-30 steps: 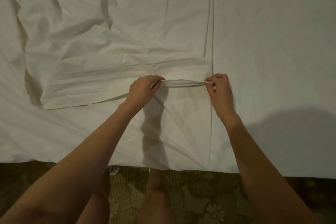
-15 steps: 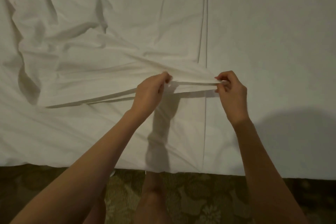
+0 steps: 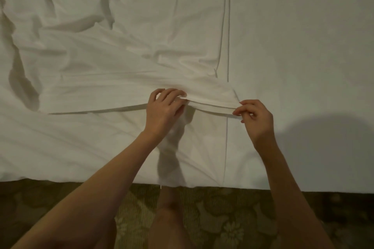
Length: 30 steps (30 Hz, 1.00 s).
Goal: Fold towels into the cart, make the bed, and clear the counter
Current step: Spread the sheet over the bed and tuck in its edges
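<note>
A white top sheet (image 3: 113, 75) lies rumpled over the left and middle of the bed, its near hem lifted slightly. My left hand (image 3: 165, 110) grips that hem from above, fingers curled over the fold. My right hand (image 3: 256, 116) pinches the hem's right corner between thumb and fingertips, just past a stitched seam (image 3: 228, 26) running up the bed. The stretch of hem between my hands hangs a little above the white bed cover (image 3: 303, 46) beneath.
The bed's near edge (image 3: 242, 187) runs across the lower frame. Below it is patterned brown-green carpet (image 3: 222, 228), with my legs between my forearms. The right half of the bed cover is smooth; the left is creased.
Both hands have shifted right and slightly toward me along the hem, drawing the sheet's edge up off the bed. The sheet's wrinkles near the hem have tightened.
</note>
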Tool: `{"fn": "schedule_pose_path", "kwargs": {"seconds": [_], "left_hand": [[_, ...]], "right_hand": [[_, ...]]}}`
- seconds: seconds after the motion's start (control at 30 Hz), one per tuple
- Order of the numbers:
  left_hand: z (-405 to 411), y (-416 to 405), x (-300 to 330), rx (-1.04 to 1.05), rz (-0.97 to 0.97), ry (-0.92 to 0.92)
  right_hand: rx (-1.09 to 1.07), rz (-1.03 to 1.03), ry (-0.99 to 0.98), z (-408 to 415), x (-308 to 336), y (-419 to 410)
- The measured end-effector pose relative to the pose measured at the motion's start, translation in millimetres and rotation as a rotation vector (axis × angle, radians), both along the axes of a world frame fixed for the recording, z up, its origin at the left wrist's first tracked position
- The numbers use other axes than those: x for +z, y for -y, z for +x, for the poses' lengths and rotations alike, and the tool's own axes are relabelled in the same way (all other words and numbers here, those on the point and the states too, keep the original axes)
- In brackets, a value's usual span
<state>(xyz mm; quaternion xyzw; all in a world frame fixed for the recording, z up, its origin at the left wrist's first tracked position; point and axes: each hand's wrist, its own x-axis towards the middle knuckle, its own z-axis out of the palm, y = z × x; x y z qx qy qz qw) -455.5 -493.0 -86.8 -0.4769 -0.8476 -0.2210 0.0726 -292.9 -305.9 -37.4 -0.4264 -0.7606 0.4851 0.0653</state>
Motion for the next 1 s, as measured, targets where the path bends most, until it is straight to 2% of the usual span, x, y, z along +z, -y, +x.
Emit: {"fn": "schedule_pose_path", "kwargs": {"seconds": [0.2,0.37,0.47,0.57,0.8,1.0], "left_hand": [[11,21,6,0.007,-0.046,0.061],[43,37,11,0.064,-0.11,0.284],[60,47,11,0.094,-0.135,0.366],[71,61,13,0.109,-0.126,0.391],[106,86,27,0.01,-0.101,0.375],[151,146,26,-0.039,-0.233,0.425]], "right_hand": [[-0.002,0.052,0.032,7,-7,18],[0.112,0.157,0.046,33,-14,41],[0.106,0.161,0.065,53,-15,58],[0.109,0.148,0.096,74,-15,82],[0.047,0.336,0.103,119,-13,122],[0.098,0.32,0.194,167,-16,179]]}}
